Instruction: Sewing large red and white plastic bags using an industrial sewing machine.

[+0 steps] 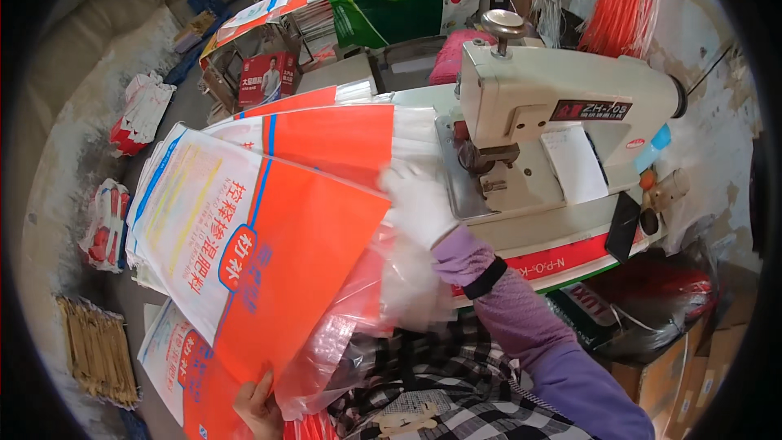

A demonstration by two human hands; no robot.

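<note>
An orange and white printed sack [305, 277] lies slanted across a stack of similar sacks [330, 134] on the table. My bare left hand [259, 409] pinches its lower edge close to my body. In a white glove, my right hand [417, 202] is closed at the sack's far right corner, fingertips partly hidden. Crumpled clear plastic film [334, 338] hangs along the sack's near edge, between my two hands. Just right of the glove stands a cream sewing machine [546, 94], its needle area [493, 167] a short way from my fingers.
A folded white paper [574, 163] lies on the machine bed, and a dark phone-like slab [624, 226] rests at the table's right edge. Red strands [623, 4] hang behind the machine. Bundled sacks [106, 224] lie on the floor at left, a red box [267, 77] farther back.
</note>
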